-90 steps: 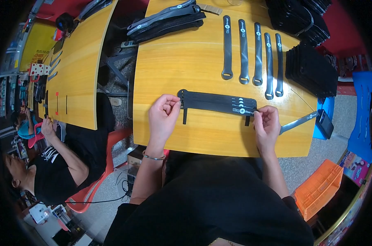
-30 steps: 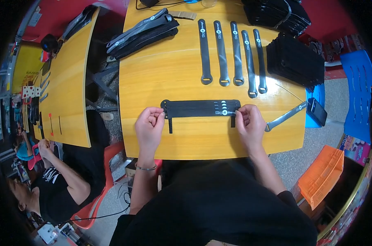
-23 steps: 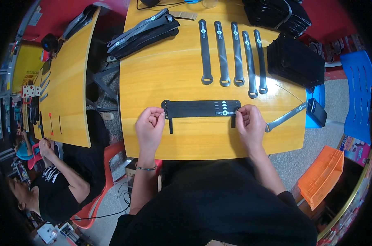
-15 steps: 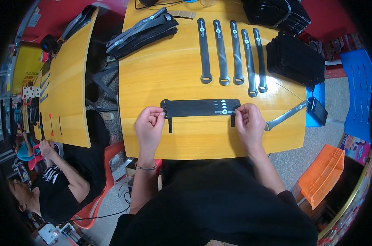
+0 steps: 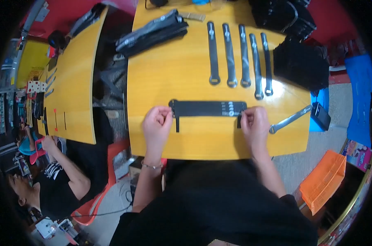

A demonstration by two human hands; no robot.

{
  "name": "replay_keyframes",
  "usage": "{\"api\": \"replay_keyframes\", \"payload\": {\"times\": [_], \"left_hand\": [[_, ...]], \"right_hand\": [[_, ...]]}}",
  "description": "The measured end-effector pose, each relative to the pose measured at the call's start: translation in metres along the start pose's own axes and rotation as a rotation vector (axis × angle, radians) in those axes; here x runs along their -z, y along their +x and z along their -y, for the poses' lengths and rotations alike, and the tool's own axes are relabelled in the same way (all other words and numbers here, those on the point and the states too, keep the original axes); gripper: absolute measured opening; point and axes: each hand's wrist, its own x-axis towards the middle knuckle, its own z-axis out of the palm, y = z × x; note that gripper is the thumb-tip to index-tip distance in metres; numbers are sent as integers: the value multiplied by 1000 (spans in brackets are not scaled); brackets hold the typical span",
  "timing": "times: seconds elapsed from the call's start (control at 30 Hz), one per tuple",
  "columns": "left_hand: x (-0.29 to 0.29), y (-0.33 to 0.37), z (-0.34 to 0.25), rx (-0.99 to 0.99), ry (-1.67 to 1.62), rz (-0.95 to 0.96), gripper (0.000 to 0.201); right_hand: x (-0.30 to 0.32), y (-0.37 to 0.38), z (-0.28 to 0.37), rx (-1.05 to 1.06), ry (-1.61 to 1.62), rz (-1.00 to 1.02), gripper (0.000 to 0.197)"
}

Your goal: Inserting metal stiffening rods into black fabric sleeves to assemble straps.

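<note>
A flat black rectangular strap piece (image 5: 200, 108) lies lengthwise before me, with pale print near its right end and a narrow black tab hanging down at each end. My left hand (image 5: 157, 127) pinches its left end between thumb and fingers. At its right end, my right hand (image 5: 255, 126) holds it in a similar pinch. To the right of that hand a single grey strap (image 5: 290, 119) with a round, slotted end rests at a slant. Beyond the black piece several grey straps, one of them a grey strap (image 5: 214, 53), are laid out side by side.
A pile of black and grey straps (image 5: 153, 37) lies at the table's back left. Black stacks (image 5: 301, 63) stand at the right, beside a dark phone-like device (image 5: 320, 116) on a blue surface. An orange crate (image 5: 323, 180) is at lower right. Another person (image 5: 67, 176) sits left.
The whole view has shifted slightly, so the table and hands appear farther right. Both hands keep their pinch on the black strap piece's ends, which looks otherwise unchanged.
</note>
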Motion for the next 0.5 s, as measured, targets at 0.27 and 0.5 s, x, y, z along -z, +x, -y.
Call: {"api": "replay_keyframes", "payload": {"times": [0.27, 0.5], "left_hand": [[0, -2, -11, -97, 98, -31, 10], [2, -22, -25, -210, 280, -96, 14]], "right_hand": [[1, -4, 3, -47, -31, 13, 14], [9, -11, -5, 8, 202, -93, 9]]}}
